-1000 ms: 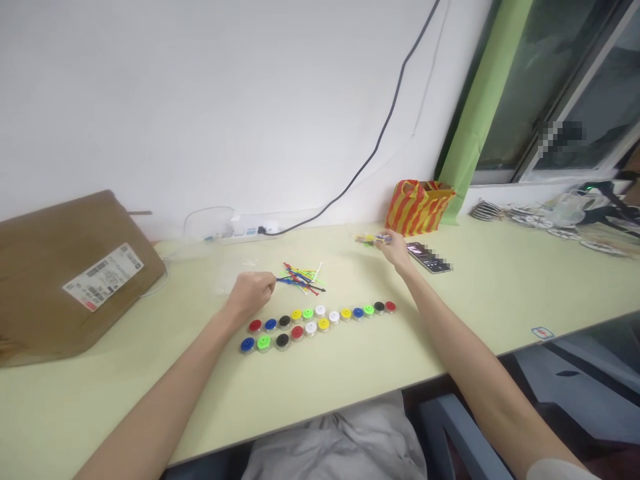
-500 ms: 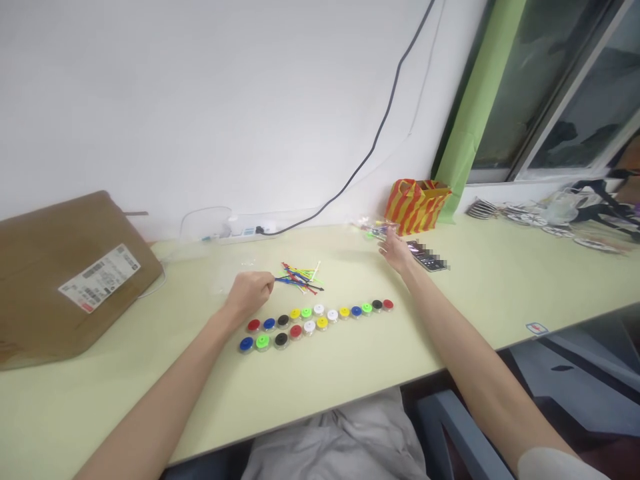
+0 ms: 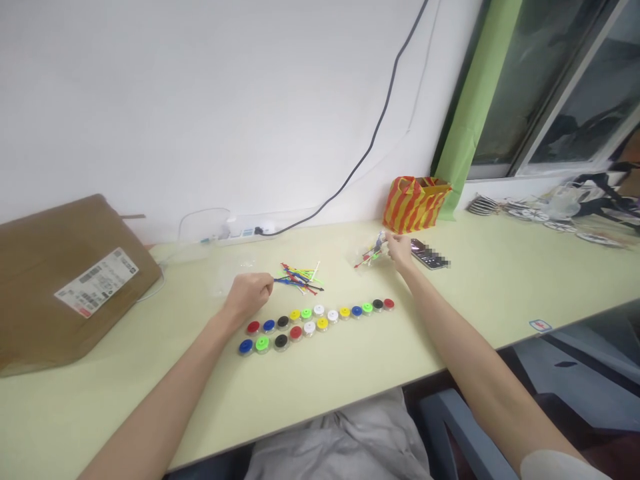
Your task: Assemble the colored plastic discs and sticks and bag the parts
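Observation:
My left hand (image 3: 253, 293) is closed on the ends of a few thin dark and blue sticks, at the left side of a pile of coloured sticks (image 3: 303, 277). Out to the right, my right hand (image 3: 399, 251) pinches a clear plastic bag (image 3: 369, 257) with coloured pieces inside, lifted at its right end. Between my arms, round coloured caps (image 3: 323, 323) on clear bases stand in two rows, in red, blue, black, yellow, green and white.
A cardboard box (image 3: 60, 287) stands at the left. Along the wall are a power strip (image 3: 245, 232) and a striped bag (image 3: 416, 203). A phone (image 3: 429, 255) lies beside my right hand. White discs (image 3: 525, 211) lie far right. Another clear bag (image 3: 233, 273) lies behind my left hand.
My right hand has gone from open fingers to a pinch on the clear bag, which now sits slightly lower. My left hand stays at the sticks.

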The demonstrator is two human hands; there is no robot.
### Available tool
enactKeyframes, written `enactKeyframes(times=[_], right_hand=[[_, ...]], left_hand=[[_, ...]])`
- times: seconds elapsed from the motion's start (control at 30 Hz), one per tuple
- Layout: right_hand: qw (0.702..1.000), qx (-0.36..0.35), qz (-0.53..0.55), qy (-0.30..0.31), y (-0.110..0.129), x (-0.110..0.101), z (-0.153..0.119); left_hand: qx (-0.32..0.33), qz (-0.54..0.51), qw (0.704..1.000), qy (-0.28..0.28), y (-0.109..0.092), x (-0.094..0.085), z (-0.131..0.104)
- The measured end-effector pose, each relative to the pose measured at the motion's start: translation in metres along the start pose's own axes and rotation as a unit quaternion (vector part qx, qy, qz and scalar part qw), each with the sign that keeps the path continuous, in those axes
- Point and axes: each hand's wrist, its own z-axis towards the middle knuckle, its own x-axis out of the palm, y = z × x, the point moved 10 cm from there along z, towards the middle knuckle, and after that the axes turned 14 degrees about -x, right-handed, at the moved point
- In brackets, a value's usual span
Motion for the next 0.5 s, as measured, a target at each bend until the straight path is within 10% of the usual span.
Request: enactKeyframes(times=[0.27, 0.5], right_hand=[[0.963, -0.208, -0.150, -0.081, 0.075, -0.019, 0.007], [0.875, -0.419, -0.213, -0.115, 0.164, -0.012, -0.040]], left_hand=[[0.000, 0.002, 1.000, -0.001, -0.002, 0.001, 0.000], [0.066, -0.051, 0.996, -0.031, -0.035, -0.013, -0.009]])
